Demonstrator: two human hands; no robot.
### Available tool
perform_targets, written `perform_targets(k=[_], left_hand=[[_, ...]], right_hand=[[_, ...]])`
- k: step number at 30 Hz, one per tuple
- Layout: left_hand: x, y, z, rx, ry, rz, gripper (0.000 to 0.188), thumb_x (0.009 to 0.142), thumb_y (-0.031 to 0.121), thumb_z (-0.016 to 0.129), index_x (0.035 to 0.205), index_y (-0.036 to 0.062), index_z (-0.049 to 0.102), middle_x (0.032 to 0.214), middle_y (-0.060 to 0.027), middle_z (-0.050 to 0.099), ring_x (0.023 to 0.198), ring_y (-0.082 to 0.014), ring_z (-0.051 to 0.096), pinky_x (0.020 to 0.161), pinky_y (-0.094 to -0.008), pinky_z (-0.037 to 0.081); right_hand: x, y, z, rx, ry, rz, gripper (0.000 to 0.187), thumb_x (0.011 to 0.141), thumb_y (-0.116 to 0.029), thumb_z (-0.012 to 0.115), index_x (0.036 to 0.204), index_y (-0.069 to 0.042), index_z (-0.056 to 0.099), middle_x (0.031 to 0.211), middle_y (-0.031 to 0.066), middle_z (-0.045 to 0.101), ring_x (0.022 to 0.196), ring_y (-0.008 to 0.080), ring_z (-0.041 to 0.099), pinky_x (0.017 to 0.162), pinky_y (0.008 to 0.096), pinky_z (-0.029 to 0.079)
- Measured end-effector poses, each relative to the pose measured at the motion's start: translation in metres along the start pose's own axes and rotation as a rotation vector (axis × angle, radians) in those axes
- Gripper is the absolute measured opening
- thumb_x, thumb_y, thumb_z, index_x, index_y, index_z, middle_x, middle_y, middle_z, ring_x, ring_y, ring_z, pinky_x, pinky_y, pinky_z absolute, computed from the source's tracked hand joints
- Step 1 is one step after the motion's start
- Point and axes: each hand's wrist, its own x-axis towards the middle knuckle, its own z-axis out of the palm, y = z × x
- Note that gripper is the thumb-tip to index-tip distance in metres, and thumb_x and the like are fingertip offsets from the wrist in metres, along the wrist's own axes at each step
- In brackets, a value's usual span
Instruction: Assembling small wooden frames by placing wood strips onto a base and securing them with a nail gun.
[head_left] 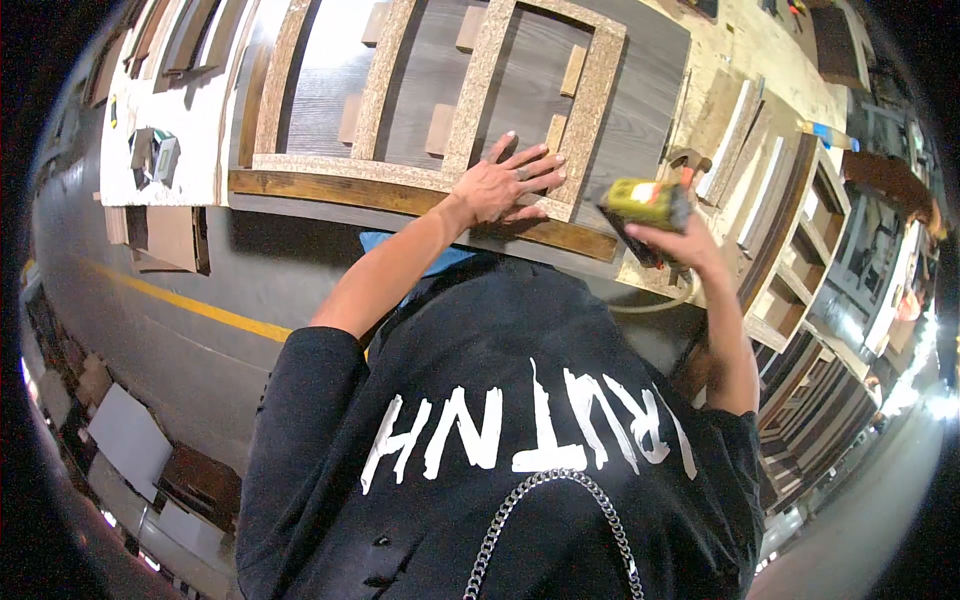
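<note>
My left hand (497, 190) lies with fingers spread on the near right corner of a chipboard frame (478, 95). That frame rests on a grey wood-grain panel (645, 95). Along its near edge runs a brown wooden strip (330, 192), which the heel of my left hand partly covers. To the right of the frame, my right hand (680, 243) is closed around a yellow-green and black air nail gun (645, 203), blurred by motion. Its nose points left, close to the strip's right end. Small wood blocks (440, 130) sit against the frame's inner bars.
A hammer (688, 160) lies just beyond the nail gun. A pale hose (655, 307) curves below it. Wood strips (735, 140) and a slatted frame (800, 250) stand at right. At left, a green-and-white tool (153, 155) lies on a pale board.
</note>
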Motion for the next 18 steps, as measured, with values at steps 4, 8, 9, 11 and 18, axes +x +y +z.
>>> perform_targets(k=[4,8,9,11,18], left_hand=[[0.000,0.000,0.003,-0.043,0.018,-0.002,0.064,0.096,0.065,0.028,0.152,0.0333,0.024,0.160,0.0075,0.017,0.148,-0.0165,0.016,0.121,-0.0532,0.007],[0.000,0.000,0.004,-0.062,0.046,0.001,0.061,0.097,0.061,0.033,0.151,0.0336,0.025,0.159,0.0076,0.020,0.147,-0.0167,0.019,0.121,-0.0519,0.007],[-0.001,-0.001,0.004,-0.067,0.046,-0.010,0.061,0.097,0.061,0.033,0.151,0.0336,0.025,0.159,0.0076,0.020,0.147,-0.0167,0.019,0.121,-0.0519,0.007],[-0.002,-0.002,0.004,-0.096,0.067,-0.001,0.061,0.097,0.060,0.034,0.152,0.0336,0.025,0.159,0.0075,0.021,0.147,-0.0170,0.020,0.121,-0.0521,0.007],[0.000,-0.004,0.007,-0.124,0.068,-0.010,0.062,0.097,0.061,0.035,0.152,0.0338,0.025,0.159,0.0080,0.021,0.147,-0.0165,0.019,0.122,-0.0512,0.007]], right_hand=[[0.025,0.047,0.038,-0.620,0.011,-0.316,0.057,0.070,-0.035,0.079,0.119,-0.008,0.064,0.108,0.0192,0.067,0.096,0.0354,0.065,0.083,0.0451,0.053],[0.026,0.037,0.057,-0.525,0.056,-0.294,0.041,0.071,-0.032,0.075,0.105,-0.011,0.069,0.082,0.0197,0.068,0.077,0.0392,0.066,0.070,0.0463,0.053],[0.028,0.039,0.058,-0.472,0.094,-0.320,0.037,0.072,-0.032,0.074,0.102,-0.011,0.070,0.075,0.0192,0.067,0.074,0.0390,0.066,0.069,0.0458,0.053],[0.031,0.040,0.059,-0.500,0.097,-0.339,0.037,0.072,-0.032,0.073,0.103,-0.011,0.069,0.078,0.0186,0.068,0.075,0.0387,0.066,0.069,0.0463,0.053],[0.031,0.022,0.057,-0.513,0.064,-0.305,0.035,0.074,-0.033,0.070,0.101,-0.010,0.069,0.076,0.0176,0.068,0.074,0.0379,0.066,0.068,0.0452,0.053]])
